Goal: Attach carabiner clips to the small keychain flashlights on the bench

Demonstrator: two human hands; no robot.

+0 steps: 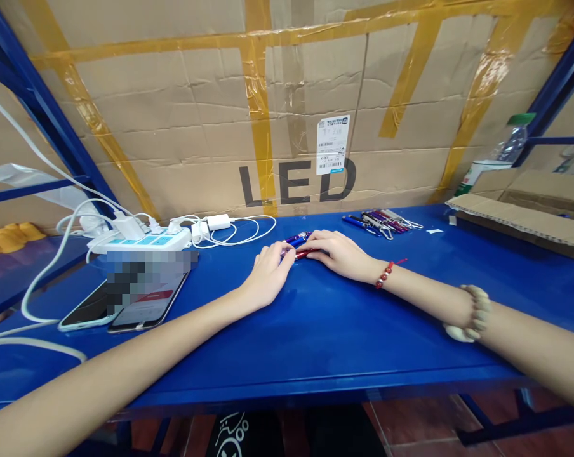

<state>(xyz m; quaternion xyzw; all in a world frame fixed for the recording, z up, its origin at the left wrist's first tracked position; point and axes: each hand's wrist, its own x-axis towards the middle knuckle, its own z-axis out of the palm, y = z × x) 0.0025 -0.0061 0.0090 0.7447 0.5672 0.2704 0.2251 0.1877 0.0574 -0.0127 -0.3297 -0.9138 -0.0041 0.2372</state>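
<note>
My left hand [269,271] and my right hand [338,255] meet over a small group of shiny pen-shaped tubes on the blue table [334,336]. The right fingers are closed on the end of a red tube [307,252]. Under the curled left fingers shows part of a purple tube [284,252], which they appear to grip. A blue tube [296,240] lies just behind, between the hands. Fingers cover much of these tubes. Farther back on the right, several more tubes [380,222] in blue, red, silver and purple lie side by side, with metal clips at their ends.
Two phones [148,292] lie at left before a white power strip [144,240] with tangled white cables [249,231]. An open cardboard box [525,206] and a green-capped bottle [510,143] stand at right. Behind rises a large taped carton [182,127].
</note>
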